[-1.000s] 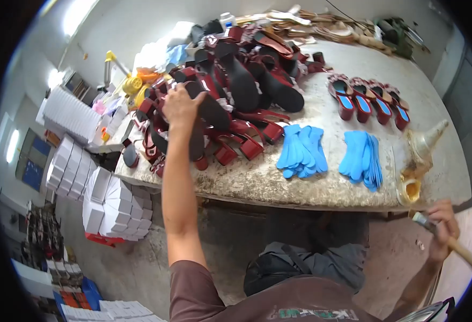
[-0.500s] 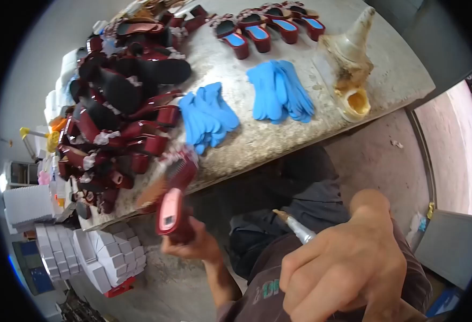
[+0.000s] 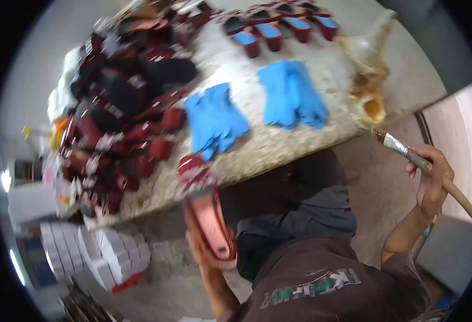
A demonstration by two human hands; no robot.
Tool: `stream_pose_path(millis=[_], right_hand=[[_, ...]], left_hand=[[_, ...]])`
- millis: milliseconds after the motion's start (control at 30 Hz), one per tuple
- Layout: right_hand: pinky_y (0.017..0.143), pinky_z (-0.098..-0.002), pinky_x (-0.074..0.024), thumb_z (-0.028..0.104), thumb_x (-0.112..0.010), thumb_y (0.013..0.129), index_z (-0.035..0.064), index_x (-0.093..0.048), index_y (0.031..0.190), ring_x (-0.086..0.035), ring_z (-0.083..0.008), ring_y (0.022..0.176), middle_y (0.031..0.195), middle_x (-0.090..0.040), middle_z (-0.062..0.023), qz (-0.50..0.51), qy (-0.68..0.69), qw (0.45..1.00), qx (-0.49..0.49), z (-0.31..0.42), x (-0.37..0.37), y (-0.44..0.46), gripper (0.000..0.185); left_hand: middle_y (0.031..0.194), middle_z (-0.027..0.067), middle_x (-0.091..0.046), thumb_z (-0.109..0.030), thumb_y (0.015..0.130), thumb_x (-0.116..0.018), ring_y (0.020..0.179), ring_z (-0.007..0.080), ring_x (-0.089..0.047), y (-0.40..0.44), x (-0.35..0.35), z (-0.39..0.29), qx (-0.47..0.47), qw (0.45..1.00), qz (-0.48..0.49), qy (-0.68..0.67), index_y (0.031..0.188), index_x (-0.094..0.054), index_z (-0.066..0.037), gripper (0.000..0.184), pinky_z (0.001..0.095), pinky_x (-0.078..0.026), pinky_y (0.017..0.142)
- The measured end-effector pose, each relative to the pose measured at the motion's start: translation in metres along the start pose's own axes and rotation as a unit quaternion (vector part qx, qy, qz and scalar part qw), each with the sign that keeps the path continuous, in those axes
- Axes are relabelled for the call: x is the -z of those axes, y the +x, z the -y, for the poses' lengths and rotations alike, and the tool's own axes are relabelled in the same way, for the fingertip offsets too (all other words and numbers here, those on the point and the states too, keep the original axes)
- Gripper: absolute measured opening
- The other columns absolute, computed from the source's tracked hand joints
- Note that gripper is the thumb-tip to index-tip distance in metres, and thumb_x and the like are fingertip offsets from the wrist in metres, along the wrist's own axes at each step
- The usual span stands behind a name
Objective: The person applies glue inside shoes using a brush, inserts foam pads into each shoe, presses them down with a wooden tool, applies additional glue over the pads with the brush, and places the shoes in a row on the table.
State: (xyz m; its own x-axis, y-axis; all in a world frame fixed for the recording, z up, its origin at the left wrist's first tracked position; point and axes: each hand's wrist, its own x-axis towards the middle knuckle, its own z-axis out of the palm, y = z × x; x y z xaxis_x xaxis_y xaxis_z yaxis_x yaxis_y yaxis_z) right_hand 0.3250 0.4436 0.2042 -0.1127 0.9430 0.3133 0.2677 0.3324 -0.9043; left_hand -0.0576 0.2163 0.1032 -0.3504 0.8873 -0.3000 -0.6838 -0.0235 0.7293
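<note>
My left hand [image 3: 197,244] grips a dark red sandal [image 3: 209,214] with a pink insole, held in front of the table edge. In my right hand [image 3: 433,174] is a wooden-handled brush [image 3: 402,149], its bristles close to the opening of a glue-crusted container [image 3: 374,109]. Two stacks of blue insole pieces, a left one [image 3: 214,118] and a right one [image 3: 291,94], lie near the table's front edge. A pile of dark red sandals [image 3: 123,102] covers the left part of the table. Several sandals with blue insoles [image 3: 271,29] stand in a row behind the stacks.
The worn table [image 3: 268,153] ends just in front of my body. White boxes [image 3: 115,255] are stacked on the floor at the left. Yellow and orange items [image 3: 59,133] lie beyond the pile, and a grey panel [image 3: 456,252] stands at the lower right.
The view has swung right. My left hand has drawn a sandal from the pile and turned its insole upward. My right hand, seen close up half a second ago, has moved out with the brush toward the container.
</note>
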Motion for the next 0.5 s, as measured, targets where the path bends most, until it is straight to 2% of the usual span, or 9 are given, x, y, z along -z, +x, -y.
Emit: stream_pose_path(millis=[33, 133, 200, 267, 300, 367, 433, 467, 500], right_hand=[[0.061, -0.0282, -0.0451, 0.04, -0.047, 0.102, -0.0085, -0.062, 0.105, -0.059, -0.0182, 0.071, 0.097, -0.062, -0.0218, 0.011, 0.042, 0.998, 0.037, -0.004, 0.017, 0.001, 0.051], [0.062, -0.0276, -0.0452, 0.029, -0.049, 0.102, -0.006, -0.065, 0.102, -0.058, -0.016, 0.07, 0.091, -0.065, -0.015, -0.02, -0.069, 0.994, 0.077, -0.011, 0.025, 0.017, 0.038], [0.064, -0.0257, -0.046, 0.024, -0.055, 0.099, -0.0036, -0.067, 0.095, -0.058, -0.0128, 0.071, 0.084, -0.066, -0.0085, 0.004, -0.169, 0.985, -0.047, -0.006, 0.006, 0.044, 0.03], [0.066, -0.0244, -0.0472, 0.019, -0.057, 0.097, -0.0027, -0.069, 0.094, -0.06, -0.0108, 0.073, 0.083, -0.067, -0.0062, 0.026, -0.214, 0.975, -0.051, -0.024, -0.01, 0.07, 0.025], [0.066, -0.0244, -0.0472, 0.019, -0.057, 0.097, -0.0027, -0.069, 0.094, -0.06, -0.0108, 0.073, 0.083, -0.067, -0.0062, 0.023, -0.216, 0.974, -0.057, -0.034, -0.006, 0.077, 0.025], [0.066, -0.0242, -0.0479, 0.019, -0.06, 0.095, -0.0021, -0.071, 0.093, -0.06, -0.011, 0.073, 0.087, -0.069, -0.0075, 0.149, -0.143, 0.974, -0.096, -0.045, -0.003, 0.09, 0.024], [0.066, -0.0251, -0.0483, 0.019, -0.06, 0.094, -0.0021, -0.071, 0.092, -0.06, -0.0113, 0.073, 0.087, -0.069, -0.0075, 0.114, -0.121, 0.984, -0.058, -0.016, 0.02, 0.083, 0.024], [0.066, -0.0259, -0.0488, 0.019, -0.06, 0.093, -0.002, -0.071, 0.092, -0.06, -0.0117, 0.072, 0.086, -0.069, -0.0074, 0.08, -0.098, 0.992, -0.022, -0.003, 0.028, 0.08, 0.024], [0.066, -0.0259, -0.0488, 0.019, -0.06, 0.093, -0.002, -0.071, 0.092, -0.06, -0.0117, 0.072, 0.086, -0.069, -0.0074, 0.082, -0.098, 0.991, -0.03, 0.0, 0.028, 0.079, 0.024]], left_hand=[[0.099, 0.0218, -0.065, -0.073, 0.089, -0.039, 0.079, 0.0311, -0.068, -0.012, -0.005, 0.006, -0.02, 0.999, -0.003, 0.047, 0.14, -0.038, -0.001, 0.089, 0.0399, -0.058, 0.066], [0.106, 0.0223, -0.063, -0.07, 0.09, -0.044, 0.08, 0.0308, -0.068, -0.018, -0.009, 0.041, 0.012, 0.993, -0.005, 0.117, 0.142, -0.033, -0.001, 0.087, 0.039, -0.059, 0.063], [0.095, 0.0222, -0.064, -0.077, 0.089, -0.027, 0.078, 0.0287, -0.064, 0.008, -0.052, 0.058, 0.031, 0.994, -0.019, 0.1, 0.136, -0.039, 0.004, 0.095, 0.0355, -0.052, 0.067], [0.091, 0.0223, -0.064, -0.081, 0.089, -0.016, 0.078, 0.0286, -0.063, 0.031, -0.077, 0.073, 0.06, 0.995, 0.014, 0.079, 0.133, -0.041, 0.007, 0.102, 0.0343, -0.049, 0.071], [0.093, 0.0232, -0.064, -0.081, 0.089, -0.011, 0.082, 0.0319, -0.063, 0.037, -0.079, 0.078, 0.06, 0.995, 0.048, 0.069, 0.135, -0.04, 0.008, 0.104, 0.0394, -0.049, 0.08], [0.094, 0.024, -0.064, -0.081, 0.089, -0.01, 0.085, 0.0335, -0.063, 0.04, -0.083, 0.08, 0.076, 0.995, 0.033, 0.058, 0.135, -0.039, 0.008, 0.104, 0.0424, -0.048, 0.083], [0.097, 0.0265, -0.064, -0.081, 0.088, -0.008, 0.09, 0.0366, -0.063, 0.044, -0.083, 0.082, 0.077, 0.996, 0.022, 0.026, 0.136, -0.038, 0.008, 0.106, 0.0492, -0.045, 0.092], [0.105, 0.0231, -0.063, -0.082, 0.087, -0.012, 0.093, 0.033, -0.062, 0.046, -0.068, 0.079, 0.082, 0.987, 0.119, 0.075, 0.139, -0.037, 0.006, 0.105, 0.0427, -0.049, 0.085], [0.104, 0.0235, -0.064, -0.083, 0.087, -0.011, 0.091, 0.0328, -0.062, 0.046, -0.061, 0.08, 0.089, 0.986, 0.114, 0.085, 0.138, -0.037, 0.006, 0.106, 0.0417, -0.048, 0.083]])
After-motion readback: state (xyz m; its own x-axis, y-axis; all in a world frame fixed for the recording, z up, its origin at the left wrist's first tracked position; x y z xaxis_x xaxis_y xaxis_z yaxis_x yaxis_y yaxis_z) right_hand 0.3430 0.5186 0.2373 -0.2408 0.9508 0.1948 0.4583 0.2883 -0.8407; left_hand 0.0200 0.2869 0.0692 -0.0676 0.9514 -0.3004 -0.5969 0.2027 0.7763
